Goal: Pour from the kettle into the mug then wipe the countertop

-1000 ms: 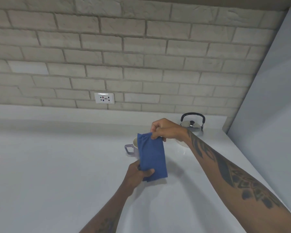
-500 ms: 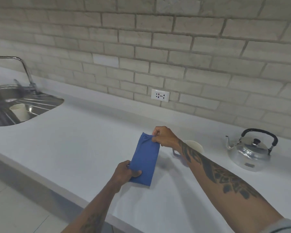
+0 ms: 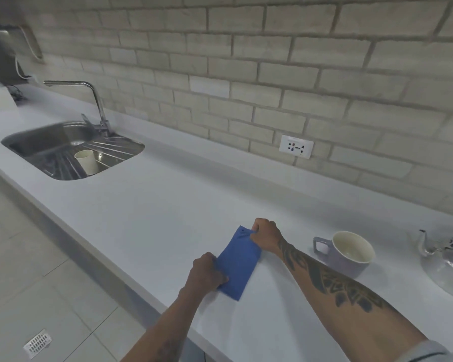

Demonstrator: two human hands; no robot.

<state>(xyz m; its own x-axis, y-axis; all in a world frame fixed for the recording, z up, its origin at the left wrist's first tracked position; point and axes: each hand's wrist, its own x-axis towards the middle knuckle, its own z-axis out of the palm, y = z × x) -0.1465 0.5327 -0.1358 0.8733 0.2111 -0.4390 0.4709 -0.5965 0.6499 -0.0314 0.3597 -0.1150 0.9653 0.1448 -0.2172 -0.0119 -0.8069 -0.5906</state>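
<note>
— White counter [image 3: 147,205], brick behind. Both hands pinch the cloth [image 3: 239,262]: right hand [image 3: 266,235] at its far corner, left hand [image 3: 208,271] at the near edge.

— Risk?

— Mug [image 3: 347,253] sits at three o'clock, near that right forearm; kettle [image 3: 445,262] beyond. A wide swipe could clip the mug and spill it.

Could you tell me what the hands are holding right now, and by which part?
Both hold the folded blue cloth: the right hand pinches its far top corner, and the left hand grips its near left edge.
</note>
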